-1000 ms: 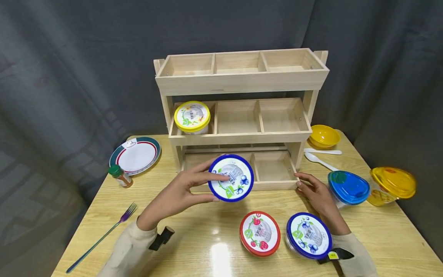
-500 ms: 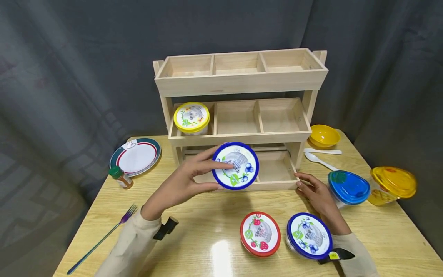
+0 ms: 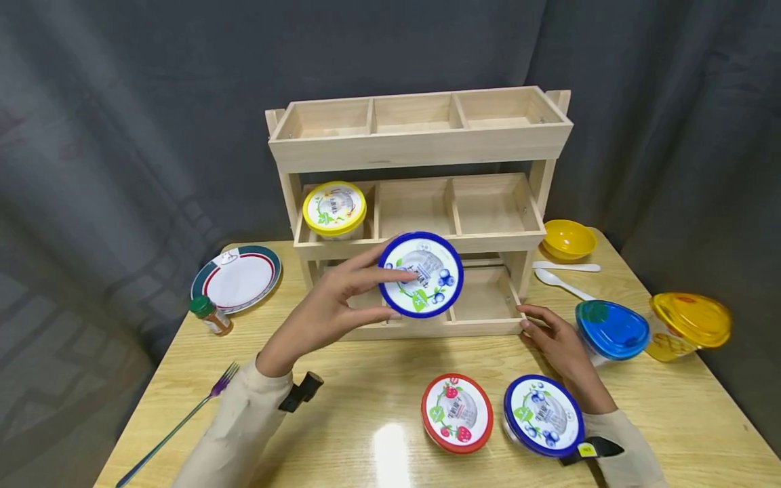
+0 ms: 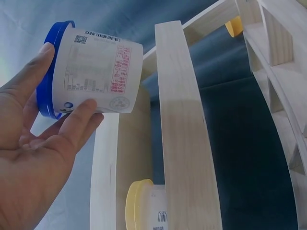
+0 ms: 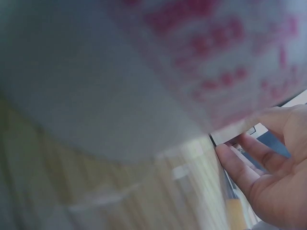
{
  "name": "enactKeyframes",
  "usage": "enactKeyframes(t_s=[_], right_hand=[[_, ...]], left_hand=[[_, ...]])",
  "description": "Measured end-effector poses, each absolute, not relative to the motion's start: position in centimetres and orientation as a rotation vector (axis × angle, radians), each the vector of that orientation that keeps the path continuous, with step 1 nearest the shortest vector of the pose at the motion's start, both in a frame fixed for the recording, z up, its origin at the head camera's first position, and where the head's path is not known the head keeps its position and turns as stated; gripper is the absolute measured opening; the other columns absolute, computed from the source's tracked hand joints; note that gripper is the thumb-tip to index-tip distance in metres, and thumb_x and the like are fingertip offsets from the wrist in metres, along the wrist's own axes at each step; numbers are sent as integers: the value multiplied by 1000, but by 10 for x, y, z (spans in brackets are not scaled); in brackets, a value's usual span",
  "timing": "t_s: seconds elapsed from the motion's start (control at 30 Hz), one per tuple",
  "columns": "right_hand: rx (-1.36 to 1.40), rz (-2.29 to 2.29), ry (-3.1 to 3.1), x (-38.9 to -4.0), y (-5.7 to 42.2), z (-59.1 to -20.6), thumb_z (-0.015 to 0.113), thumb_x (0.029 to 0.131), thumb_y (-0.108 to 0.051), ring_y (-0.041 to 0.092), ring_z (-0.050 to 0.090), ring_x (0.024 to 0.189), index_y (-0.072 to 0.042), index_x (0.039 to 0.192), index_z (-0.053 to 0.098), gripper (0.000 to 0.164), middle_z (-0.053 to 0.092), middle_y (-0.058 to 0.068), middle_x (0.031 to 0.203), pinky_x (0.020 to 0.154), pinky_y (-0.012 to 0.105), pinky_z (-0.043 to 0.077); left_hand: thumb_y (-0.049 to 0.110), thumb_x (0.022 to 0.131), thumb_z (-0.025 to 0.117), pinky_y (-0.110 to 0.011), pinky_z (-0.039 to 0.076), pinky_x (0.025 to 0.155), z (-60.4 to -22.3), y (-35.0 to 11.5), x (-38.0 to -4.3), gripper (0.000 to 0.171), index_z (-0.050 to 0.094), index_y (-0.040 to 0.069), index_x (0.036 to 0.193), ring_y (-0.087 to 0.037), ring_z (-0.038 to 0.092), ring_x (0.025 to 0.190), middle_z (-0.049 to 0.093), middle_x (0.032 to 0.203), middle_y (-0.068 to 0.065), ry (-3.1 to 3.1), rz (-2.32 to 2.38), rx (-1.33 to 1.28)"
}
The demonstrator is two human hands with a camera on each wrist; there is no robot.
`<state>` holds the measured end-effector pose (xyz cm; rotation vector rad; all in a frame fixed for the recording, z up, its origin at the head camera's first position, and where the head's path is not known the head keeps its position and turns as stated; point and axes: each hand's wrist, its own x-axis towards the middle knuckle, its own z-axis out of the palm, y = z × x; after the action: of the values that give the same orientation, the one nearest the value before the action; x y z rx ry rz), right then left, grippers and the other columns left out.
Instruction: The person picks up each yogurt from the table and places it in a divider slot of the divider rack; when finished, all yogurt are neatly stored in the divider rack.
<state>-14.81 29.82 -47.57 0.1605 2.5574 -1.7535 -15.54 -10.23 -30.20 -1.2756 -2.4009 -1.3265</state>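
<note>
My left hand (image 3: 338, 295) holds a tub with a blue-rimmed blueberry lid (image 3: 421, 274), thumb and fingers around it. The tub is in the air before the lower and middle tiers of a three-tier wooden shelf (image 3: 421, 150), lid facing the head camera. In the left wrist view the white side of the tub (image 4: 98, 72) shows a printed label. My right hand (image 3: 560, 346) grips the front right corner of the shelf's lowest tier with thumb and fingers. A second blueberry tub (image 3: 544, 415) and a red-lidded strawberry tub (image 3: 456, 413) stand on the table.
A yellow-lidded tub (image 3: 334, 210) sits in the middle tier's left compartment. At left are a plate (image 3: 238, 276), a spice jar (image 3: 210, 315) and a fork (image 3: 183, 421). At right stand a yellow bowl (image 3: 569, 239), a white spoon (image 3: 563, 283), a blue-lidded container (image 3: 612, 330) and a yellow-lidded container (image 3: 688, 322).
My left hand has raised the blueberry tub and brought it slightly to the right, before the shelf. My right hand has stayed at the shelf's corner.
</note>
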Motion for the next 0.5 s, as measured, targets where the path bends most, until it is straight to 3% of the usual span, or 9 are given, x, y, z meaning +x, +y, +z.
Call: enactKeyframes(t_s=[0.5], right_hand=[[124, -1748, 2587, -149, 299, -478, 56, 115, -13, 50, 54, 140, 0, 156, 52, 44, 39, 27, 166, 92, 15, 55]], left_hand=[[-2, 91, 86, -41, 56, 107, -287, -87, -166, 52, 72, 4, 141, -30, 45, 153, 36, 174, -12, -2291, -1445, -1307]])
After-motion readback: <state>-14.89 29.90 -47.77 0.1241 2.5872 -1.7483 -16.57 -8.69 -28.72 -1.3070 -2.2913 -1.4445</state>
